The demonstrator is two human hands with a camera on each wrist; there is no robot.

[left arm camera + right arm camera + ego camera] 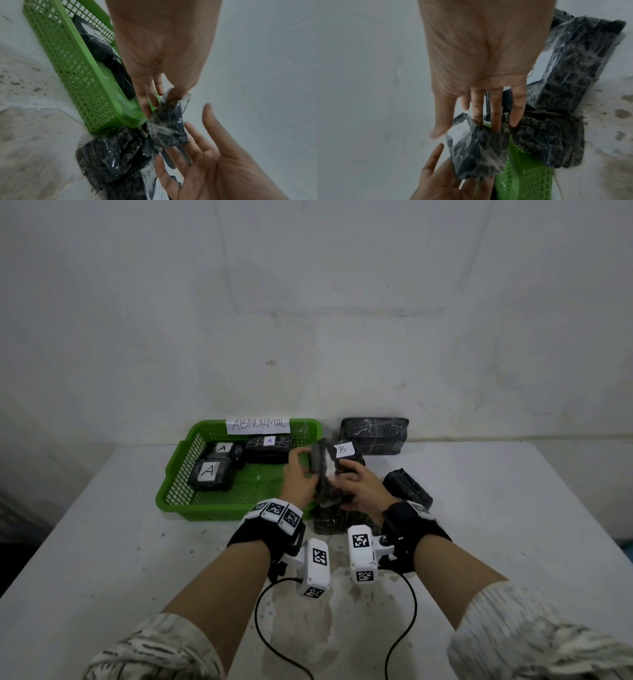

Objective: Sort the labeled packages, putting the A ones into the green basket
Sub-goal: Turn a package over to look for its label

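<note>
A small black wrapped package (323, 474) (167, 129) (477, 151) is held up between my hands, just right of the green basket (171, 501) (77, 67) (522, 175). My left hand (303, 463) (159, 94) pinches its top edge between thumb and fingers. My right hand (349, 474) (471, 121) lies against its other side with straight, spread fingers. The package carries a white label (458, 129) whose letter I cannot read. Three packages marked A (210, 474) lie in the basket.
A package marked B (346, 451) stands just behind my hands. A big black package (375, 436) leans on the wall at the back right. Another (407, 487) lies to the right, and one (329, 518) lies on the table under my hands. The basket bears an ABNORMAL sign (258, 424).
</note>
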